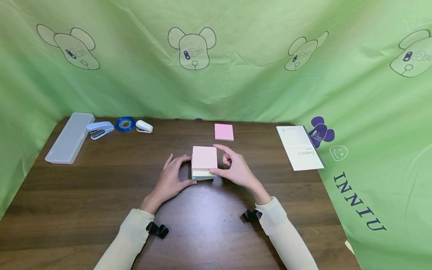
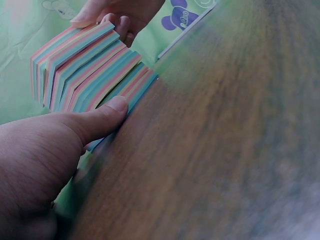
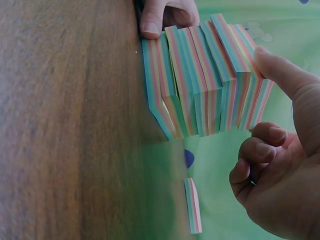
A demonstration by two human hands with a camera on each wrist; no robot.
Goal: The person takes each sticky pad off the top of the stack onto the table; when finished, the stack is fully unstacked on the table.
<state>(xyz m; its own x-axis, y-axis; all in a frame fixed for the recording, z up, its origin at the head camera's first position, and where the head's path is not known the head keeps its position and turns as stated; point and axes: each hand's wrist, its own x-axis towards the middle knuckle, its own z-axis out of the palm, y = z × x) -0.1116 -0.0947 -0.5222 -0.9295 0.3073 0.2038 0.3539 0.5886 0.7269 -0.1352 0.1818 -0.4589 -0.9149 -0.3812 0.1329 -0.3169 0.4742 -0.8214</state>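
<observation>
Thick pastel-striped sticky-note block (image 1: 204, 162) on tabletop (image 1: 101, 195): light, layers shear loose. Left hand (image 1: 170, 180) thumb braces base; right hand (image 1: 234, 169) pinches top. Grip sides squarely.

The note stack (image 1: 204, 162) stands on the table (image 1: 84, 195) between the two hands, the left hand (image 1: 170, 180) touching its left side and the right hand (image 1: 233, 168) its right side. Just behind the right hand lies a thin pad (image 1: 224, 132), apart from the stack. Well to the right of the right hand, near the table's right edge, lies a notepad (image 1: 299, 147). Far behind and to the left of the left hand, a row runs along the back edge: a small stapler (image 1: 144, 126) nearest, then a tape roll (image 1: 125, 124), a larger stapler (image 1: 99, 129), and a case (image 1: 70, 137) farthest left. A cloth (image 1: 236, 67) hangs behind and to the sides of the table.
</observation>
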